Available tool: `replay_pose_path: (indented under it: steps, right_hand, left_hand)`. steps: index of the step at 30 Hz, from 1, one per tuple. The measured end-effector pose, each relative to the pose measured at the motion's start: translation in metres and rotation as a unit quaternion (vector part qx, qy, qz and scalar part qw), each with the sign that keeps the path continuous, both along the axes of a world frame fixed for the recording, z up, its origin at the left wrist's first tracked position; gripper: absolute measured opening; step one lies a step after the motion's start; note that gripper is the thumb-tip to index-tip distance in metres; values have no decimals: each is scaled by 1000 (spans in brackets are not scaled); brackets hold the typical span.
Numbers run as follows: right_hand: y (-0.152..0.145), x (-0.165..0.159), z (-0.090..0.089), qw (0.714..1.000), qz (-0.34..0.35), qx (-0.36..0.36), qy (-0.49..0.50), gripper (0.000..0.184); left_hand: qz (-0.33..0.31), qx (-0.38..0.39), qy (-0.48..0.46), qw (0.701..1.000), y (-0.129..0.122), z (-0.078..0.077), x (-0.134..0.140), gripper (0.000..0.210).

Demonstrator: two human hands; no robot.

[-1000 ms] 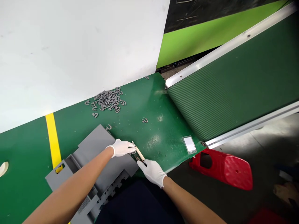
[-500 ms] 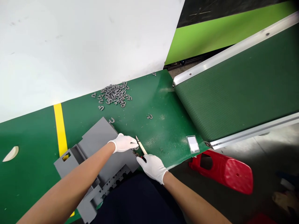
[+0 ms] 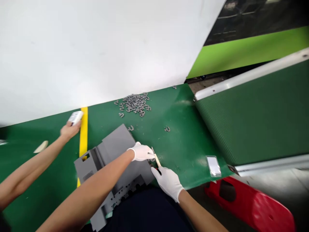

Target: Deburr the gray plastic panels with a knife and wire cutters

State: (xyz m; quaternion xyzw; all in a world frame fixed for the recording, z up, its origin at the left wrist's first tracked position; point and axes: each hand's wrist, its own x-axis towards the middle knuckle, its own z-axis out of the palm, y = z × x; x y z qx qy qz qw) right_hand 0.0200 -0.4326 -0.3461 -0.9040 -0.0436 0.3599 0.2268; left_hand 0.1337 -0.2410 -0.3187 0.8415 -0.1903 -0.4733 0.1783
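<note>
My left hand (image 3: 143, 152), in a white glove, pinches a small grey U-shaped clip (image 3: 152, 159) above the right edge of a large grey panel (image 3: 119, 141). The clip is mostly covered by my fingertips. My white-gloved right hand (image 3: 169, 182) is closed round a knife (image 3: 157, 160) with a cream handle, its blade pointing up beside my left fingertips. Something dark with a bit of red shows by my right thumb; I cannot make out what it is. The panel, with cutouts and a row of holes, lies against my dark clothing.
A pile of grey U-shaped clips (image 3: 135, 103) lies by the white wall (image 3: 96, 54). Another person's hand (image 3: 69, 130) holds a white labelled object (image 3: 75, 118) over yellow tape (image 3: 83, 138). A conveyor (image 3: 256, 119), a clear-sleeved card (image 3: 213, 166) and a red stool (image 3: 251, 204) are right.
The view has shifted left, so things sit further right. Another person's arm has come in from the left with the white object. My hands keep their hold on clip and knife.
</note>
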Motion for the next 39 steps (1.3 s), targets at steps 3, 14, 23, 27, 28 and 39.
replay_pose_path:
  steps: [3, 14, 23, 27, 28, 39]
  right_hand:
    - [2, 1, -5, 999, -16, 25, 35, 51]
    - [3, -3, -23, 999, -12, 32, 16, 44]
    - [4, 0, -26, 1000, 1, 13, 25, 45]
    - [2, 2, -21, 997, -38, 36, 62, 49]
    - [2, 2, -19, 995, -51, 47, 73, 50]
    - [3, 0, -19, 999, -21, -21, 12, 51]
  left_hand:
    - [-8, -1, 0, 1000, 1, -4, -2, 41]
    - [-11, 0, 10, 1000, 2, -16, -4, 42]
    - [-12, 5, 4, 1000, 0, -22, -4, 42]
    - [-12, 7, 0, 1000, -2, -22, -3, 42]
    - [-11, 7, -1, 1000, -2, -22, -3, 43]
    - [-6, -15, 6, 1000, -12, -27, 0, 40]
